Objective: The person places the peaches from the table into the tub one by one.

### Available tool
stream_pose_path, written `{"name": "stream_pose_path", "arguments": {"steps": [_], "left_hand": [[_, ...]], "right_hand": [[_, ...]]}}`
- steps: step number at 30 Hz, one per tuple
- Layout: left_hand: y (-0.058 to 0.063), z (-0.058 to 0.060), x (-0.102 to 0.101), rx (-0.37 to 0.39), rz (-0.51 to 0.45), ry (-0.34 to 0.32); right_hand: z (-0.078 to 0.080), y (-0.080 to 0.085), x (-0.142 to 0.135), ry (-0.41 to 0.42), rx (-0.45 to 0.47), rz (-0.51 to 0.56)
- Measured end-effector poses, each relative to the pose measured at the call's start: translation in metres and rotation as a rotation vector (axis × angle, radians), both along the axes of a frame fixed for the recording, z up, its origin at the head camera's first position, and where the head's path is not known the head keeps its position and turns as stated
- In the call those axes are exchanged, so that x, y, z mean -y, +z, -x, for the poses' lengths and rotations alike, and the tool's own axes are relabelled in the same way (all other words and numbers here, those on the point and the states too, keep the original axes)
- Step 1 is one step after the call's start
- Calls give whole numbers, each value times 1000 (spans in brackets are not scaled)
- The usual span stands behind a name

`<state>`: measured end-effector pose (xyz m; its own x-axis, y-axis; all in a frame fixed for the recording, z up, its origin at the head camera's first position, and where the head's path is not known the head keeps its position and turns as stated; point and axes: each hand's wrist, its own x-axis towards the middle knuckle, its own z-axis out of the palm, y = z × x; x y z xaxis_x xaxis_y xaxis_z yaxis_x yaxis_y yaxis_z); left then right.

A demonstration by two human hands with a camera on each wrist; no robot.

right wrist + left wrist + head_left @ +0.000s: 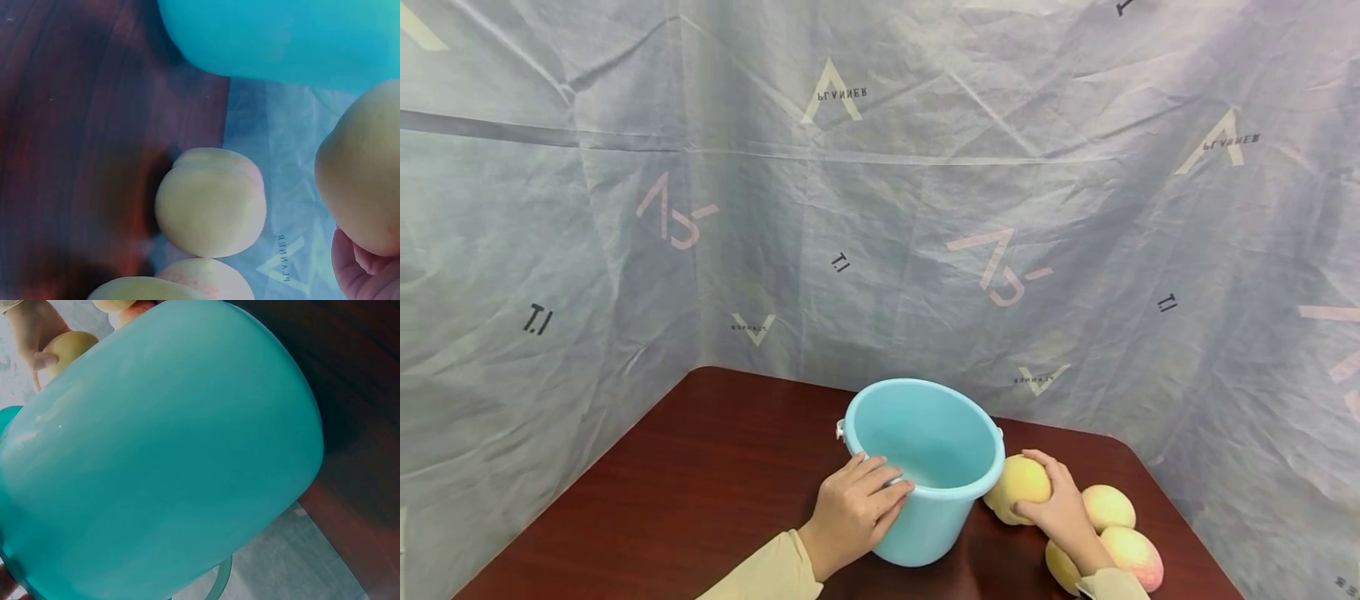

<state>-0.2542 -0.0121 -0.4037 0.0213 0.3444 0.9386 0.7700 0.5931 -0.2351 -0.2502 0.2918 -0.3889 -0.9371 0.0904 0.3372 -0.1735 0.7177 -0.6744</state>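
Note:
A light blue plastic bucket (917, 533) stands on the table with its mouth facing up. My left hand (853, 512) grips its near left rim, the fingers reaching over the edge. The bucket's wall (169, 444) fills most of the left wrist view. Just right of the bucket, my right hand (1060, 504) holds a yellow peach (1026, 479) between thumb and fingers. This held peach (365, 169) is raised beside the bucket in the right wrist view. Below it, partly covered, another peach (1000, 504) shows. The bucket's inside (917, 433) shows no fruit in its visible part.
More peaches lie around my right forearm: a pale one (1108, 508), a pink-blushed one (1133, 554) and a yellow one (1062, 568) partly behind the wrist. The dark red-brown table (700, 492) ends at a grey printed cloth (880, 208) hanging around it.

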Motion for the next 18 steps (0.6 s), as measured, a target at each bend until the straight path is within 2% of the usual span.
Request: {"name": "stream_pose_path", "arguments": {"steps": [8, 13, 18], "left_hand": [[1, 0, 1, -5, 3, 2], [1, 0, 0, -9, -2, 4], [2, 1, -1, -24, -1, 8]], "right_hand": [[1, 6, -3, 15, -90, 4], [2, 15, -6, 20, -31, -20], [4, 32, -10, 29, 56, -121]]}}
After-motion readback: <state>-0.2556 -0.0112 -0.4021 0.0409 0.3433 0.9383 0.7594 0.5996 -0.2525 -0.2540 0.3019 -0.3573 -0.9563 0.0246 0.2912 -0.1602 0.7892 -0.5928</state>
